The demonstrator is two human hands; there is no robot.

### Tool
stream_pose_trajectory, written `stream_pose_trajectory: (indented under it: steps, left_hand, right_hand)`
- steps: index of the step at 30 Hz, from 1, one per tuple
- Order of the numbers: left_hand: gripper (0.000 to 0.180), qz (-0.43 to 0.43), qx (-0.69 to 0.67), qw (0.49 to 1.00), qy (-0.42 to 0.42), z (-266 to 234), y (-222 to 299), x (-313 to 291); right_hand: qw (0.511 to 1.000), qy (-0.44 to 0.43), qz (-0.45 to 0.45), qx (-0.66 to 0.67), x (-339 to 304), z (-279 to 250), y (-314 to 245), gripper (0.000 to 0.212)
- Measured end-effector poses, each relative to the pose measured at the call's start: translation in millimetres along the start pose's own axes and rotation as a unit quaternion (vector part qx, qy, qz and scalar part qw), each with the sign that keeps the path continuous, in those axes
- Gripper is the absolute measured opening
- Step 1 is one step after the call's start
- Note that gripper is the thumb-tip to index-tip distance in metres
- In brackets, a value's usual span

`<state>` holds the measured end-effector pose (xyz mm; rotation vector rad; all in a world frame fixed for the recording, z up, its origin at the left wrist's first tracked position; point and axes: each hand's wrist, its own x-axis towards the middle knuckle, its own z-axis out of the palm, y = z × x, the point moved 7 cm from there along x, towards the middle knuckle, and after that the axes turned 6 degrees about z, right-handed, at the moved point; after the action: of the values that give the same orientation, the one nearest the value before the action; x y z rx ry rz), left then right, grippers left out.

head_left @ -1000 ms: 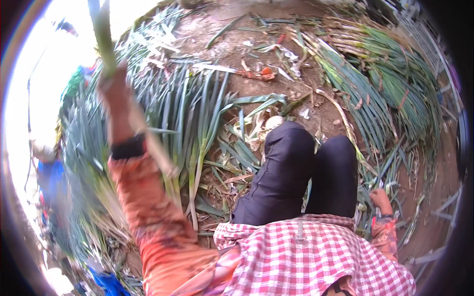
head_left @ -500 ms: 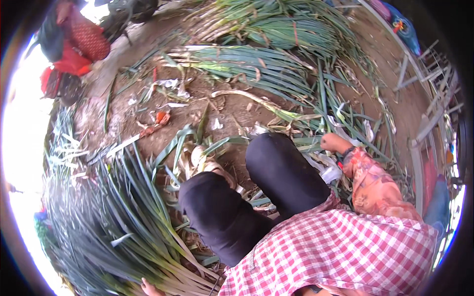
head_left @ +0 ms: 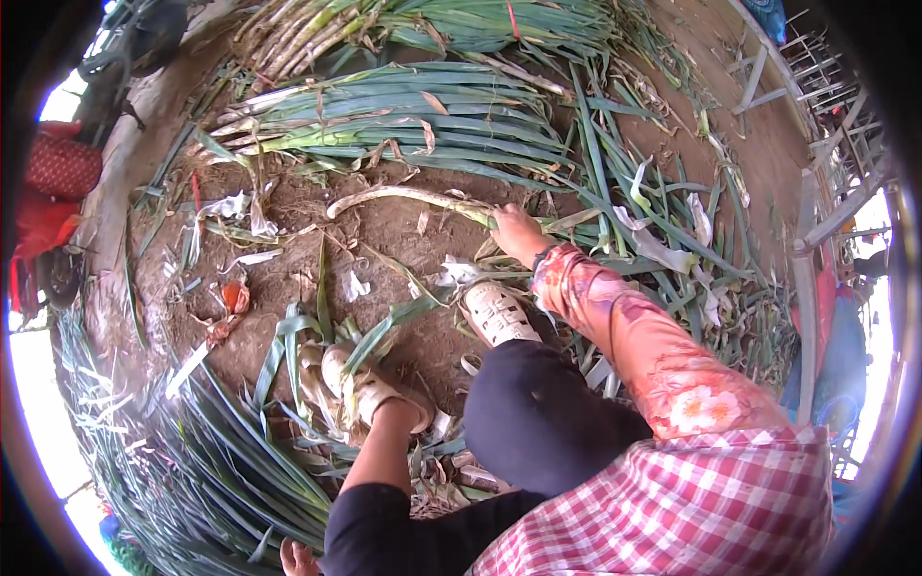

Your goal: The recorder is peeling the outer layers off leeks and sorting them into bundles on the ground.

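Ahead of me, my right hand [head_left: 520,235], in an orange flowered sleeve, is closed around the leafy part of a single long green onion [head_left: 403,198] on the soil. Its pale root end points left. At the lower edge my left hand [head_left: 300,558] shows only in part, with a few fingers stretched out and apart beside a large pile of green onions [head_left: 211,461]. Nothing shows between those fingers; the rest of that hand is cut off by the picture's edge.
More green onions [head_left: 403,115] lie across the far ground, with a tied bundle [head_left: 519,29] behind them. Leaf scraps and peelings [head_left: 355,286] litter the soil around my shoes [head_left: 499,312]. A metal frame [head_left: 807,288] stands at the right, red cloth [head_left: 58,173] at the far left.
My right hand has reached forward and left from beside my knee and taken hold of the single green onion. The view has shifted, and my knees have moved. My left hand stays low by the pile.
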<state>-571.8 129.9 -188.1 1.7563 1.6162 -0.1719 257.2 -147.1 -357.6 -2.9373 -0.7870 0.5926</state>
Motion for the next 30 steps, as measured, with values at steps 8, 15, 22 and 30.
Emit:
stream_pose_trajectory:
  steps: [8, 15, 22, 30]
  left_hand:
    - [0.05, -0.057, -0.039, 0.981, -0.182, 52.6, 236.7, 39.5]
    - [0.035, 0.173, 0.04, 0.975, -0.135, 134.9, 386.4, 79.8]
    - [0.034, 0.297, 0.019, 0.94, -0.166, 135.1, 486.8, 37.7]
    - [0.033, 0.424, -0.057, 0.88, -0.208, 110.5, 581.4, -47.8]
  right_hand:
    - [0.999, -0.001, 0.033, -0.038, 36.3, 12.8, 10.4, 0.037]
    - [0.964, 0.09, -0.046, 0.246, 34.3, -55.3, -39.7, 0.025]
    - [0.598, 0.021, -0.188, 0.779, 5.0, -244.2, -115.1, 0.021]
    - [0.511, -0.036, -0.191, 0.837, -35.0, -285.4, -133.0, 0.022]
